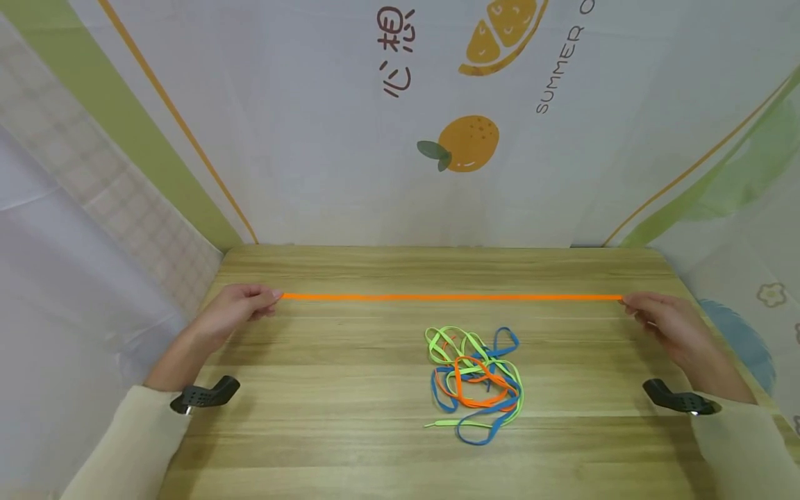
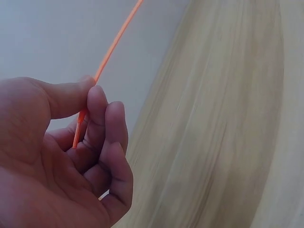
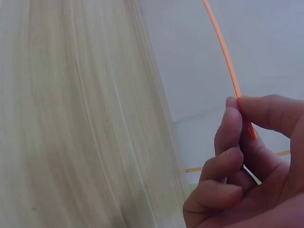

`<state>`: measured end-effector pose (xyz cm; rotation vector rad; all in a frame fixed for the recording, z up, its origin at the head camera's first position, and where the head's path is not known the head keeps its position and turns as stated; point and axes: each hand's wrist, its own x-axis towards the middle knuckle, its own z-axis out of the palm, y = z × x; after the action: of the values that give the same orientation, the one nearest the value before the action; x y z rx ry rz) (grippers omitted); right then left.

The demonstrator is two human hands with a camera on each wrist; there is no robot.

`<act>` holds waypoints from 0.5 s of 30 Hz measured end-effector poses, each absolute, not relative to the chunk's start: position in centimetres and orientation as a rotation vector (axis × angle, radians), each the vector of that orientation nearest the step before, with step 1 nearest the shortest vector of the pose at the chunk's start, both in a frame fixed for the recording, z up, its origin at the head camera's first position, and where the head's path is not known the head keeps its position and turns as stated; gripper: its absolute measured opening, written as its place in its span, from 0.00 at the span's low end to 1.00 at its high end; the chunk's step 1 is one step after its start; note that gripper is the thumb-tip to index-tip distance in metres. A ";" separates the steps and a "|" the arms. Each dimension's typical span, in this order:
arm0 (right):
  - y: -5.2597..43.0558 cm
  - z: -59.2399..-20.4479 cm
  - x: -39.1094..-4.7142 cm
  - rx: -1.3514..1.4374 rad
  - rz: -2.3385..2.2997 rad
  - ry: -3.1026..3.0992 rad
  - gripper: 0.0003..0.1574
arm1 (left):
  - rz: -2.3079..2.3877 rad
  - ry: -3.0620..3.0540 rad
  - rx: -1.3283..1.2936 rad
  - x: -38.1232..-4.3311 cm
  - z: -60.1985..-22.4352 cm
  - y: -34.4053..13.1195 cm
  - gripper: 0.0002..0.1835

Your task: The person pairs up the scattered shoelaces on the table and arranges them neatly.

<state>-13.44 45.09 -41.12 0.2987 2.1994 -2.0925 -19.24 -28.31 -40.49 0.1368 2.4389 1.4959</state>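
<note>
Sleeves (image 1: 128, 437) were cropped at bottom | left hand (image 1: 236, 310) and right hand (image 1: 671, 321) pinched orange lace (image 1: 453, 297) | tangled laces (image 1: 496, 380) partly hid one another

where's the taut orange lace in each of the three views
Head: the taut orange lace spans just below mid-height, between left hand and right hand.
Left wrist: in the left half, slanting from the top edge into the pinch.
Right wrist: in the right half, slanting from the top edge into the pinch.
Shared landmark: the wooden table.
</note>
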 end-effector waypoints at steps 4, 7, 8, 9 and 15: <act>44.9 -40.9 -13.9 0.338 -2.073 2.215 0.19 | 1.469 2.471 0.119 -19.9 -40.4 -27.9 0.16; 44.7 -40.7 -14.2 0.381 -2.060 2.216 0.18 | 1.449 2.491 0.103 -20.4 -40.2 -27.6 0.18; 44.6 -40.7 -14.3 0.392 -2.054 2.219 0.17 | 1.445 2.493 0.100 -20.5 -40.1 -27.6 0.18; 44.6 -40.6 -14.4 0.405 -2.052 2.220 0.17 | 1.447 2.494 0.092 -20.6 -40.1 -27.5 0.18; 44.6 -40.6 -15.2 0.409 -2.066 2.201 0.17 | 1.449 2.508 0.051 -21.3 -40.0 -27.1 0.19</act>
<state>-15.20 44.59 -40.57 0.4086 2.2007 -2.0663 -21.32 -27.05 -39.97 0.0514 2.5084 1.4493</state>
